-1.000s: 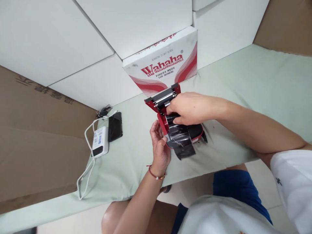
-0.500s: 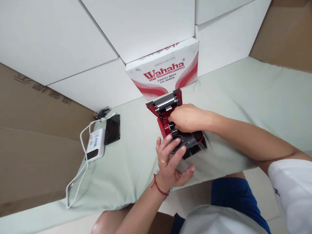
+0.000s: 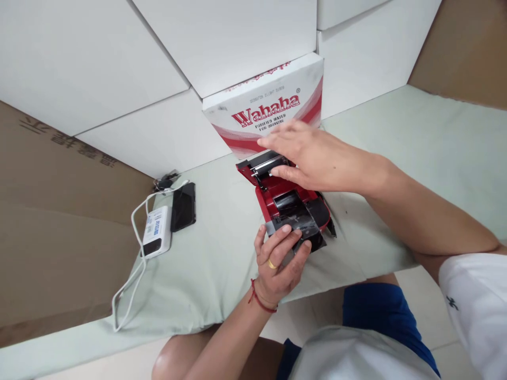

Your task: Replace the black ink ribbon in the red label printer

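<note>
A small red and black printer [image 3: 273,198] lies on the pale green cloth with its lid [image 3: 261,163] swung up at the back. Inside sits a roll of shiny black film [image 3: 287,201], and its loose end [image 3: 304,224] runs out over the printer's front. My left hand [image 3: 279,261] pinches that loose end between thumb and fingers at the front edge. Fingers stretched flat, my right hand [image 3: 312,155] hovers over the raised lid and holds nothing.
A white and red "Wahaha" carton [image 3: 265,108] stands right behind the printer against stacked white boxes. To the left lie a black phone [image 3: 182,207] and a white power bank [image 3: 156,230] with a white cable [image 3: 127,295]. Brown cardboard [image 3: 59,221] borders the cloth on the left.
My right hand has come out of the printer's roll bay and risen over the lid, fingers now spread. My left hand has closed on the film's loose end.
</note>
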{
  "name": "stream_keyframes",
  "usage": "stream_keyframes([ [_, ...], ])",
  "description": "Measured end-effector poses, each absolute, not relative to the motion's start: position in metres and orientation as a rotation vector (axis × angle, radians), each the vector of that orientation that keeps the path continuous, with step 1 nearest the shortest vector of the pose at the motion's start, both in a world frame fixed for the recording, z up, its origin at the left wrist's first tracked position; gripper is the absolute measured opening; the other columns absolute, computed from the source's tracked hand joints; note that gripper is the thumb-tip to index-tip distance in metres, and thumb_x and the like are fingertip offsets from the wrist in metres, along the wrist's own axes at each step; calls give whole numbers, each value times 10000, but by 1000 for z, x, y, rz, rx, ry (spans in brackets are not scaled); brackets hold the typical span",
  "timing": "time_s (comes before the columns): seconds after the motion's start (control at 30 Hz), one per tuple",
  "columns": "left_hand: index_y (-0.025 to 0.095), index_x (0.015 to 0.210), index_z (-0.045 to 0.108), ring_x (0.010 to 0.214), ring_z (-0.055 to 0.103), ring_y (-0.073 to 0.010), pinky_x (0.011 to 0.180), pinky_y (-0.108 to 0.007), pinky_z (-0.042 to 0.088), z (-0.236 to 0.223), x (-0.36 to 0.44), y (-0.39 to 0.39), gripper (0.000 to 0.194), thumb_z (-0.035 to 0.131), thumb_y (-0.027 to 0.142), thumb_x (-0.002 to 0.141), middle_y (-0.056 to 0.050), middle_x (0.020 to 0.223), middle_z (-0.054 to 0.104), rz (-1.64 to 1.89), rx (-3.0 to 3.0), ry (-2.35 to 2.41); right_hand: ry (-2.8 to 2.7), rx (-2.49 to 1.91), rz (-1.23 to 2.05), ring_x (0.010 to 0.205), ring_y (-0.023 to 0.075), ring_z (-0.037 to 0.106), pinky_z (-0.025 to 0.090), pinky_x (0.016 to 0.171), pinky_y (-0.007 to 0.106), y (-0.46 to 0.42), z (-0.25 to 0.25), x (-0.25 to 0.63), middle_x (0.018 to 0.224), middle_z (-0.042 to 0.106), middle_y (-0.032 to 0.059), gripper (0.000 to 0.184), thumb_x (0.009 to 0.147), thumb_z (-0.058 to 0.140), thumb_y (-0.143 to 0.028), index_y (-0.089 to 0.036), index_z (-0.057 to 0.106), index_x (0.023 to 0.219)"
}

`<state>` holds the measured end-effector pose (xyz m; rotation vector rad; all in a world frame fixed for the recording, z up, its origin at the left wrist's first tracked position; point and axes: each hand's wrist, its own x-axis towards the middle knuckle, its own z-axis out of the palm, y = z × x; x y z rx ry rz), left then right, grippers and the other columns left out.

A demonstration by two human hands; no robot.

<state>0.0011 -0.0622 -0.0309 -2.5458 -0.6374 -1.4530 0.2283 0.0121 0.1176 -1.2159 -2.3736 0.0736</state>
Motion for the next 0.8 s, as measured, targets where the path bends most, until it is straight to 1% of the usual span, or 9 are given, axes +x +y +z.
stream_keyframes([
  [0.1, 271, 1155, 776, 1368, 697, -190, 1369, -494, 399, -31, 0, -63, 303, 666, 53, 976, -47, 1130, 817, -1487, -2532, -619, -2507, -1276, 84, 1213, 299, 662, 499, 1045, 448, 13, 120, 230, 1240, 783, 137, 353, 1101, 502, -301, -145, 756, 1289],
  [0.2, 268, 1291, 756, 1461, 642, -212, 1372, -499, 395, -32, -3, -60, 315, 629, 147, 1028, -83, 1222, 786, -1519, -2553, -617, -2577, -1370, 81, 973, 243, 683, 473, 881, 384, 3, 134, 229, 996, 795, 78, 340, 1092, 461, -251, -183, 794, 1082],
  [0.3, 281, 1567, 603, 1572, 565, -234, 1392, -522, 356, -30, -10, -52, 469, 562, 298, 1100, -118, 1463, 727, -1592, -2567, -637, -2788, -1391, 177, 793, 203, 628, 389, 744, 357, -8, 143, 227, 833, 763, 63, 324, 1053, 487, -202, -192, 784, 924],
  [0.37, 288, 1679, 483, 1629, 510, -233, 1419, -525, 290, -27, -16, -45, 561, 527, 328, 1121, -118, 1593, 667, -1633, -2591, -673, -2937, -1373, 256, 729, 195, 590, 339, 704, 364, -12, 144, 224, 773, 743, 73, 301, 1033, 517, -189, -186, 779, 885],
  [0.4, 303, 1693, 460, 1624, 523, -235, 1427, -544, 258, -26, -18, -41, 565, 500, 318, 1130, -106, 1594, 679, -1639, -2616, -737, -2985, -1370, 286, 716, 195, 581, 323, 698, 369, -12, 142, 223, 761, 739, 78, 290, 1026, 527, -182, -184, 781, 886],
  [0.47, 308, 1698, 449, 1531, 630, -217, 1438, -558, 202, -23, -22, -35, 552, 448, 267, 1147, -81, 1502, 757, -1638, -2703, -897, -3026, -1390, 321, 707, 197, 574, 308, 698, 373, -12, 140, 221, 757, 741, 83, 272, 1013, 541, -167, -184, 788, 901],
  [0.57, 292, 1656, 512, 1357, 758, -213, 1402, -558, 286, -20, -25, -31, 505, 425, 250, 1160, -58, 1329, 846, -1688, -2766, -1046, -3044, -1383, 347, 681, 184, 555, 303, 690, 369, -7, 138, 221, 762, 743, 70, 268, 1014, 552, -168, -187, 793, 898],
  [0.67, 291, 1605, 581, 1302, 780, -252, 1307, -561, 426, -20, -26, -29, 475, 530, 289, 1132, -69, 1267, 861, -1803, -2806, -1122, -2988, -1345, 420, 686, 174, 560, 316, 695, 361, 0, 138, 224, 805, 770, 56, 282, 1024, 554, -186, -199, 816, 923],
  [0.8, 356, 1528, 644, 1260, 766, -234, 1255, -481, 477, -20, -24, -21, 519, 725, 264, 1024, -39, 1187, 848, -2133, -2902, -1311, -2872, -1351, 572, 756, 173, 613, 353, 730, 347, 5, 139, 229, 900, 816, 38, 298, 1011, 555, -173, -222, 849, 1001],
])
